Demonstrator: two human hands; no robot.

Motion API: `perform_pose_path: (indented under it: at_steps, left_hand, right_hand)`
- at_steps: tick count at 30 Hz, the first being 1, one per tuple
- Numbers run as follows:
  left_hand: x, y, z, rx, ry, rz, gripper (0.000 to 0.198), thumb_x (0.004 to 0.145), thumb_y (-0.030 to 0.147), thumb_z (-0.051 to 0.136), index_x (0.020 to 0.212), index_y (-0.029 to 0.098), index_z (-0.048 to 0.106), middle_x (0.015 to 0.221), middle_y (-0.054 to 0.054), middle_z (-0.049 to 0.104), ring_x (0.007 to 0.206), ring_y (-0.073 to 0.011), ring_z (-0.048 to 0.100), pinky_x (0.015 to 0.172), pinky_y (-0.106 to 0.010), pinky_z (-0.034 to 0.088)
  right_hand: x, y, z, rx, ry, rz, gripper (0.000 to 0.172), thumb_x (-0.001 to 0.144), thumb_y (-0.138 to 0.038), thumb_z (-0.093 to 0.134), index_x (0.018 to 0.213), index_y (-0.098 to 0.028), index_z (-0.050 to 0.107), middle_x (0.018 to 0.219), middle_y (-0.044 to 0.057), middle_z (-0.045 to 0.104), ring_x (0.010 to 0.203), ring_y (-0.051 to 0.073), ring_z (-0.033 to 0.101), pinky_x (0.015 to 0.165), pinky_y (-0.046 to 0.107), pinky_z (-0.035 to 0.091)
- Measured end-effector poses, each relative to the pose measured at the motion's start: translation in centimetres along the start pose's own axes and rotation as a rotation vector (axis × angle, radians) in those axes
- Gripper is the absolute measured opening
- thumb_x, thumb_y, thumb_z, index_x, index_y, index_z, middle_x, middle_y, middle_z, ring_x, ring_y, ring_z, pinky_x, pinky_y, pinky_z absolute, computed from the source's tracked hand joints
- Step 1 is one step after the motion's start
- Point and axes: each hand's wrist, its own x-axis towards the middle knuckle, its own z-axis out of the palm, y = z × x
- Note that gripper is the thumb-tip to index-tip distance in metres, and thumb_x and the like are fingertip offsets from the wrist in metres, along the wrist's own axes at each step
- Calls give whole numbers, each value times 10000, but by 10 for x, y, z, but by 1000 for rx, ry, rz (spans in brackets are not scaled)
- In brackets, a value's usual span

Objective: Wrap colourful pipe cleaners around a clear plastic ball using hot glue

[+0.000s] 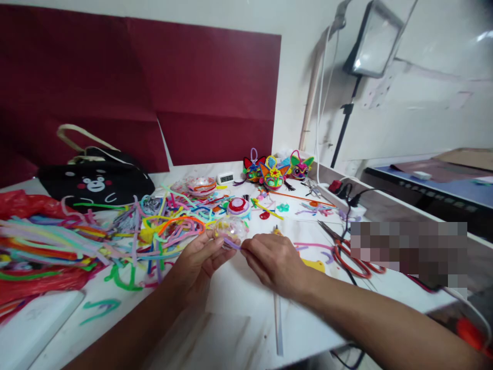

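Note:
Between my two hands, just above the table, is a short purple pipe cleaner (232,243). My left hand (202,257) has its fingers closed on one end. With fingertips pinched together, my right hand (271,262) grips the other end. Right behind the fingers sits a clear plastic ball (231,227) with coloured bits showing through; whether my left fingers touch it I cannot tell. Under my right wrist lies a long thin pointed tool (278,324), partly hidden by the hand. Red-handled scissors (348,257) rest to the right of my right hand.
Loose coloured pipe cleaners (50,241) heap up on the left, near a black bag (96,180). Several finished cat-face ornaments (272,174) stand at the back beside a small digital clock (225,178). A raised ledge with cables (346,200) runs along the right; a lamp (375,43) stands behind.

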Motion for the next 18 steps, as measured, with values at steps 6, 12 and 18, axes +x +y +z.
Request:
perform_pose_path:
  at_steps: [6, 12, 18]
  left_hand:
    - [-2, 0, 2, -84, 9, -12, 112, 889, 93, 604, 962, 127, 682, 998, -83, 766, 897, -162, 735, 837, -263, 614]
    - [0, 0, 3, -98, 56, 5, 132, 871, 50, 592, 932, 123, 684, 990, -82, 767, 879, -160, 739, 831, -266, 618]
    - [0, -2, 1, -76, 13, -4, 109, 841, 132, 689, 950, 131, 687, 972, -66, 769, 878, -152, 733, 843, -246, 604]
  right_hand:
    - [-1, 0, -1, 53, -24, 55, 257, 1002, -203, 390, 872, -142, 603, 695, 48, 646, 617, 152, 573, 589, 264, 377]
    - [1, -1, -3, 65, -9, 108, 272, 1004, -217, 398, 851, -139, 609, 643, 32, 615, 575, 137, 544, 573, 257, 354]
    - [-1, -2, -1, 74, -50, 106, 264, 1001, -219, 398, 860, -143, 607, 641, 24, 609, 563, 135, 534, 560, 258, 350]
